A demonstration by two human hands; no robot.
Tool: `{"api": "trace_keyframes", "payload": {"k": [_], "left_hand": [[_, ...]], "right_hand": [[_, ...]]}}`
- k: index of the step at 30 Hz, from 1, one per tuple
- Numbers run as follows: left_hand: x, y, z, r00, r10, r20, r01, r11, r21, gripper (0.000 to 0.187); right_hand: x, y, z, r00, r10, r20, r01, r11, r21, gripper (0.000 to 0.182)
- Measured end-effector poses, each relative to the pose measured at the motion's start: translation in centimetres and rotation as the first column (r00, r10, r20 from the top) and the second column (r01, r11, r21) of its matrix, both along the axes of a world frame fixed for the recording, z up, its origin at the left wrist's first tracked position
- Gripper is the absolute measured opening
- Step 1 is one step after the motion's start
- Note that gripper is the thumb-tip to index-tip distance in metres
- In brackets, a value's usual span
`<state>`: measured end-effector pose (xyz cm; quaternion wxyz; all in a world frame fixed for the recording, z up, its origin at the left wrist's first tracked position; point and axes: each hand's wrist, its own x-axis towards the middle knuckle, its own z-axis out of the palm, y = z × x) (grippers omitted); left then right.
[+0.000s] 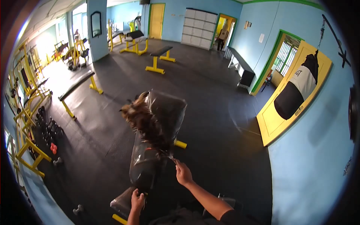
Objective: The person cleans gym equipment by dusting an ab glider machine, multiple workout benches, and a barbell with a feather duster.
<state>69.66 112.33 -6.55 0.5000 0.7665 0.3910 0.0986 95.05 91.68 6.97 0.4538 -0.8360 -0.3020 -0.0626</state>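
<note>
My right hand (182,172) is closed round the handle of a brown feather duster (144,122). The duster's feathers lie across the padded workout bench (167,112), which has dark pads under clear plastic and a yellow frame. My left hand (137,201) is low in the view, beside the bench's near end and its separate front pad (122,201). The left fingers are curled, and what they grip, if anything, is hidden.
Other yellow-framed benches (77,85) stand ahead and left. Dumbbells (48,127) line the left wall, and a small dumbbell (78,209) lies on the floor. A punching bag (296,92) hangs at the right before a yellow door (268,125). A person (222,37) stands in the far doorway.
</note>
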Motion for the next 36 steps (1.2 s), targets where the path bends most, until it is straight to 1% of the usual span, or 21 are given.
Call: {"api": "trace_keyframes", "payload": {"k": [1, 2, 3, 5, 6, 8, 9, 10, 12, 13, 15, 16, 18, 22, 23, 25, 27, 28, 30, 32, 36], "left_hand": [[-1.3, 0.0, 3.5, 0.999, 0.054, -0.002, -0.054, 0.993, -0.105, 0.054], [-3.2, 0.8, 2.6, 0.998, 0.059, -0.012, -0.060, 0.992, -0.114, 0.054], [-5.0, 1.9, 1.7, 0.996, 0.056, -0.070, -0.058, 0.998, -0.019, 0.054], [-9.2, 4.1, -1.3, 0.985, 0.019, -0.170, 0.008, 0.987, 0.158, 0.063], [-10.6, 4.2, -1.2, 0.983, 0.047, -0.178, -0.020, 0.989, 0.146, 0.063], [-12.6, 5.2, 0.8, 0.977, 0.185, -0.103, -0.200, 0.966, -0.166, 0.081], [-13.6, 6.1, 0.7, 0.982, 0.178, -0.060, -0.185, 0.975, -0.121, 0.098], [-14.4, 6.9, 1.5, 0.967, 0.244, -0.070, -0.251, 0.961, -0.119, 0.098], [-14.7, 8.3, 3.9, 0.917, 0.385, 0.107, -0.376, 0.922, -0.095, 0.105], [-15.1, 8.9, 4.7, 0.895, 0.434, 0.100, -0.427, 0.900, -0.086, 0.105], [-15.2, 10.8, 6.1, 0.935, 0.336, 0.114, -0.339, 0.941, 0.002, 0.107], [-15.0, 11.1, 7.5, 0.939, 0.343, -0.005, -0.343, 0.939, -0.026, 0.105], [-15.3, 11.6, 5.6, 0.953, 0.292, -0.083, -0.271, 0.941, 0.203, 0.105], [-16.5, 9.9, 2.3, 0.899, 0.272, -0.344, -0.243, 0.962, 0.125, 0.103], [-16.9, 9.3, 1.5, 0.908, 0.248, -0.338, -0.219, 0.968, 0.122, 0.103], [-17.3, 8.6, 0.5, 0.902, 0.325, -0.284, -0.366, 0.925, -0.106, 0.102], [-17.3, 8.2, 0.3, 0.869, 0.304, -0.389, -0.401, 0.895, -0.196, 0.099], [-17.2, 8.2, 0.5, 0.869, 0.285, -0.404, -0.412, 0.870, -0.270, 0.098], [-17.1, 7.7, -3.3, 0.889, 0.250, -0.384, -0.353, 0.908, -0.227, 0.098], [-17.0, 7.3, -4.2, 0.895, 0.246, -0.371, -0.329, 0.927, -0.179, 0.097], [-15.5, 6.9, -0.1, 0.869, 0.210, -0.448, -0.338, 0.913, -0.229, 0.096]], "right_hand": [[-1.0, 0.6, -1.0, 1.000, -0.016, -0.021, 0.014, 0.991, -0.130, 0.041], [-2.0, 1.4, -1.9, 0.999, -0.032, -0.030, 0.023, 0.967, -0.253, 0.038], [-3.4, 2.2, -2.5, 0.999, -0.026, -0.038, 0.015, 0.965, -0.262, 0.038], [-6.5, 3.6, -4.0, 0.969, -0.068, -0.239, -0.060, 0.869, -0.490, 0.034], [-8.0, 4.0, -5.2, 0.968, -0.042, -0.246, -0.090, 0.861, -0.500, 0.034], [-10.7, 5.5, -8.7, 0.935, -0.015, -0.354, -0.196, 0.809, -0.554, 0.030], [-12.1, 6.4, -9.2, 0.917, -0.015, -0.400, -0.249, 0.759, -0.601, 0.029], [-13.5, 7.2, -9.7, 0.896, -0.017, -0.443, -0.305, 0.701, -0.644, 0.027], [-15.8, 8.7, -11.5, 0.855, -0.030, -0.518, -0.374, 0.656, -0.656, 0.025], [-16.8, 9.0, -12.4, 0.850, 0.020, -0.526, -0.416, 0.638, -0.648, 0.025], [-18.3, 10.1, -14.3, 0.835, 0.046, -0.549, -0.450, 0.633, -0.630, 0.026], [-19.2, 10.5, -15.6, 0.835, 0.072, -0.545, -0.462, 0.630, -0.625, 0.026], [-20.1, 11.2, -17.4, 0.810, 0.057, -0.583, -0.470, 0.658, -0.589, 0.032], [-23.6, 11.5, -15.0, 0.735, 0.127, -0.666, -0.539, 0.705, -0.460, 0.039], [-24.3, 11.3, -14.9, 0.707, 0.152, -0.691, -0.573, 0.695, -0.434, 0.039], [-25.7, 10.0, -13.8, 0.678, 0.173, -0.714, -0.595, 0.700, -0.395, 0.040], [-26.3, 8.7, -13.1, 0.667, 0.187, -0.722, -0.591, 0.722, -0.359, 0.041], [-26.3, 7.5, -14.4, 0.681, 0.151, -0.717, -0.550, 0.752, -0.364, 0.041], [-26.5, 4.8, -18.0, 0.680, 0.068, -0.730, -0.492, 0.781, -0.385, 0.040], [-26.6, 3.1, -16.4, 0.728, -0.126, -0.674, -0.349, 0.778, -0.522, 0.040], [-27.7, 0.8, -19.1, 0.738, -0.182, -0.650, -0.237, 0.832, -0.502, 0.039]]}}
